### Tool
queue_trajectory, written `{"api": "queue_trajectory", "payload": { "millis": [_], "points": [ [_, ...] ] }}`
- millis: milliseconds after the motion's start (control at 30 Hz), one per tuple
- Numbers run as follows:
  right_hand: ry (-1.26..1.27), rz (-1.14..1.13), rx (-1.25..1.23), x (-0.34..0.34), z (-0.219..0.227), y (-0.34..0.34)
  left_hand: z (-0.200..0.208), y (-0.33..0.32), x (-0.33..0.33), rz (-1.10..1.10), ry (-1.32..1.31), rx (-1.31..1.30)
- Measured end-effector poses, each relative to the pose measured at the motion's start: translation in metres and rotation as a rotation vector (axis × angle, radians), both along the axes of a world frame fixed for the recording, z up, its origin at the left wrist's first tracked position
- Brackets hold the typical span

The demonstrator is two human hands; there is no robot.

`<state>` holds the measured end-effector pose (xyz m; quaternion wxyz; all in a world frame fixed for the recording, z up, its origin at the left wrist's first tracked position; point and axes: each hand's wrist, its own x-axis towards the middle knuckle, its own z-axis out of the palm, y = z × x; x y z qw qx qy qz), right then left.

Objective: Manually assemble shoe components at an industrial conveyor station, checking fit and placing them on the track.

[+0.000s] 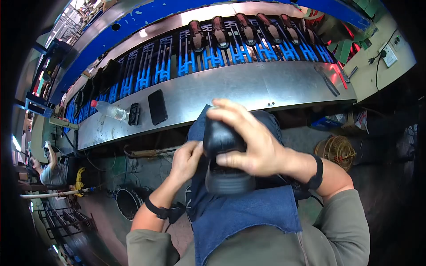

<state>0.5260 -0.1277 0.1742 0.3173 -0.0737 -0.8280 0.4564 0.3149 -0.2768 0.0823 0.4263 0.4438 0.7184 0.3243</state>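
A black shoe [223, 138] rests over my lap on a dark blue apron [248, 210]. My right hand [259, 146] grips it from the right, fingers across its far end and thumb over its middle. Motion blurs the shoe's near end. Beside its left side, my left hand [183, 163] is closed, the fingertips close to the shoe and the apron's edge. Whatever those fingers hold, if anything, is hidden.
Before me runs a metal bench [213, 86] with a phone [157, 107], a black case [134, 114], a plastic bottle [111, 110] and pliers [327, 81]. Beyond it, several shoes [247, 33] sit on a blue-slatted conveyor [186, 60]. A wicker basket [335, 150] stands right; another person [49, 170] is far left.
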Motion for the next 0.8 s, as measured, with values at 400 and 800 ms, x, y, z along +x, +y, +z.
{"api": "queue_trajectory", "payload": {
  "millis": [400,800],
  "points": [
    [-0.315,-0.089,-0.962,-0.030,-0.112,0.067,-0.026,0.107,0.004,0.225,-0.879,0.206],
    [-0.268,0.494,0.143,0.024,-0.104,0.047,-0.013,0.048,0.019,-0.694,0.052,0.644]
  ]
}}
